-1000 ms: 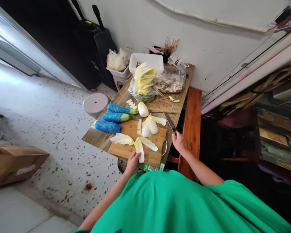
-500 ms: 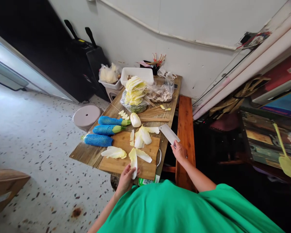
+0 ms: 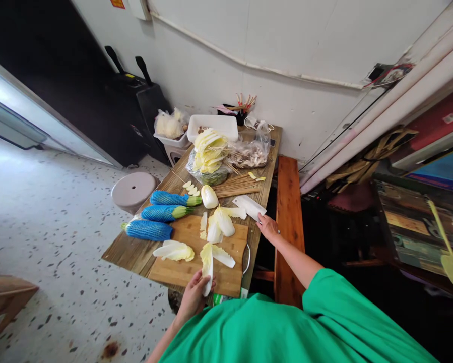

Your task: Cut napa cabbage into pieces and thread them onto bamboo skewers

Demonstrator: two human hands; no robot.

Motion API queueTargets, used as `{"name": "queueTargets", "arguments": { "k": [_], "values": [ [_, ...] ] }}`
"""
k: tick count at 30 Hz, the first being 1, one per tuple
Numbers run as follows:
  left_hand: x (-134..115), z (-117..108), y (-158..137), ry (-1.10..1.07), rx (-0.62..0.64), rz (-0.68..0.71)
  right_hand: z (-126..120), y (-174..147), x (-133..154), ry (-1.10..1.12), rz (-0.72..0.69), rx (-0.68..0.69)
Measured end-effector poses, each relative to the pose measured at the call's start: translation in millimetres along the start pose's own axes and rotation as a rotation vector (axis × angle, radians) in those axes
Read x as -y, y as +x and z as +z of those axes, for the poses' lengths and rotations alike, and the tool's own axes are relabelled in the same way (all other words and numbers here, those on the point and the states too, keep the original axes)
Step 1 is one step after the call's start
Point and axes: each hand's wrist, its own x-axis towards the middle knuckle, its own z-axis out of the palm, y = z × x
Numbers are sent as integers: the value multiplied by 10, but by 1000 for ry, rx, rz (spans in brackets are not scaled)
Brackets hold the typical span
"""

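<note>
My left hand (image 3: 194, 295) pinches the white stem end of a cabbage leaf (image 3: 207, 262) at the near edge of the wooden cutting board (image 3: 181, 272). My right hand (image 3: 267, 226) grips a cleaver (image 3: 250, 205), whose broad blade lies flat-side up over the table's right side; its handle is mostly hidden in my fingers. Between the hands, a cut cabbage strip (image 3: 223, 256) rests on the board. Another cabbage leaf (image 3: 174, 250) lies to the left. Further back on the board is a pile of cabbage leaves (image 3: 221, 223), with a small cabbage heart (image 3: 209, 196) behind it.
Several blue-netted zucchini (image 3: 149, 229) line the table's left side. Bamboo skewers (image 3: 237, 186), skewered cabbage (image 3: 210, 148), a bag of mushrooms (image 3: 251, 154) and a white tub (image 3: 213, 126) stand toward the wall. A wooden bench (image 3: 287, 201) runs along the right, and a stool (image 3: 134, 190) is at left.
My right hand has moved left and forward with the cleaver, bringing the blade nearer the cabbage pile. My left hand still holds the leaf in about the same place. The view has shifted slightly.
</note>
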Motion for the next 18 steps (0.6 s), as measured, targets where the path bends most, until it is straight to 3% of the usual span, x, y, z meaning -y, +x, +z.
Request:
{"name": "queueTargets", "arguments": {
  "k": [9,13,18],
  "values": [
    [-65,-60,109,-21,-46,-1,-190,656,276,-22,-293,146],
    [-171,-37,99,3,-44,53,-435,1110,297,-39,-273,117],
    [-288,-26,-11,-25,-164,147,-697,1808,393,-57,-175,69]
  ]
}}
